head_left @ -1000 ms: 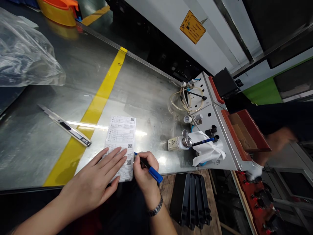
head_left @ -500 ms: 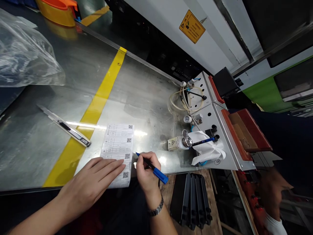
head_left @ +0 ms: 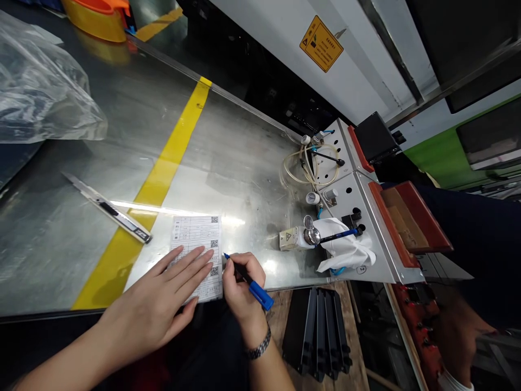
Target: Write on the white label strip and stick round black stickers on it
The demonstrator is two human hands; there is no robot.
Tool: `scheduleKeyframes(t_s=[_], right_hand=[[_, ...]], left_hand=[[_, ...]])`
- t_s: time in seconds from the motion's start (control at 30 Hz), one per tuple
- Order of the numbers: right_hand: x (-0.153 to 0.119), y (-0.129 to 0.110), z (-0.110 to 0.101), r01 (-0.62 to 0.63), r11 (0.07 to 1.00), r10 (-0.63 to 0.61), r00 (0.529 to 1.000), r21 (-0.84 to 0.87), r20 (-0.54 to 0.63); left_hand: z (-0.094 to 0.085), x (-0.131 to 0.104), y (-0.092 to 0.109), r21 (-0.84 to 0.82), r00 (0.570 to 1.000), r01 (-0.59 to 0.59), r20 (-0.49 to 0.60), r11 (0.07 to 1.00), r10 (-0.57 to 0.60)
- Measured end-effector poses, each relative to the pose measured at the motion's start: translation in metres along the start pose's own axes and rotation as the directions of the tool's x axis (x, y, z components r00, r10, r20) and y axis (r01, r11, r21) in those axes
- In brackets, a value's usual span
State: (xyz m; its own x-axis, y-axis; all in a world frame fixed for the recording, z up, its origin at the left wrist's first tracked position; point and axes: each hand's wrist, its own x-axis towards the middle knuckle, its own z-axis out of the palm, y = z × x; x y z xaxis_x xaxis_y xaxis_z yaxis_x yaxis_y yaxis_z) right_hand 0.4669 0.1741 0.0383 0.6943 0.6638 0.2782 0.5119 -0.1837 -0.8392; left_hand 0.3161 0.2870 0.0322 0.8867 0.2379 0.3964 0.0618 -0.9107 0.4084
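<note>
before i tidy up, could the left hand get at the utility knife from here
Probably yes: the left hand rests on the printed sheet, near the utility knife, with only tabletop and yellow strip visible between them.

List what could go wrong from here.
The knife lies on the table with its blade out; a hand swept that way might get cut.
The right hand holds the pen with its tip bare, close beside the paper; a slip could ink the table, or the left hand resting on the paper.
</note>
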Motion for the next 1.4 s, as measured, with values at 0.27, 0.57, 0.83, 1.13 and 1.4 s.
scheduleKeyframes(t_s=[0.27,0.57,0.83,1.13,1.4], right_hand=[[0.0015,-0.0013,0.001,-0.009,0.999,0.009,1.0,-0.046,0.004],[0.0017,0.0007,0.0005,0.021,0.998,-0.019,0.999,-0.059,0.043],[0.0013,0.0003,0.0007,0.032,0.997,-0.029,0.999,-0.07,0.041],[0.0022,-0.0014,-0.0014,0.031,0.999,-0.03,0.999,-0.033,0.043],[0.0018,0.0006,0.0005,0.004,0.999,-0.003,1.0,-0.047,0.029]], left_hand=[[0.0014,-0.002,-0.0098,0.168,0.991,-0.109,0.09,0.98,0.095],[-0.0002,-0.0014,-0.009,0.173,0.991,-0.127,0.074,0.977,0.116],[0.0002,-0.0015,-0.0098,0.182,0.991,-0.126,0.073,0.975,0.114],[0.0011,-0.0015,-0.0088,0.179,0.99,-0.127,0.081,0.976,0.114],[0.0001,-0.0009,-0.01,0.18,0.991,-0.127,0.067,0.975,0.117]])
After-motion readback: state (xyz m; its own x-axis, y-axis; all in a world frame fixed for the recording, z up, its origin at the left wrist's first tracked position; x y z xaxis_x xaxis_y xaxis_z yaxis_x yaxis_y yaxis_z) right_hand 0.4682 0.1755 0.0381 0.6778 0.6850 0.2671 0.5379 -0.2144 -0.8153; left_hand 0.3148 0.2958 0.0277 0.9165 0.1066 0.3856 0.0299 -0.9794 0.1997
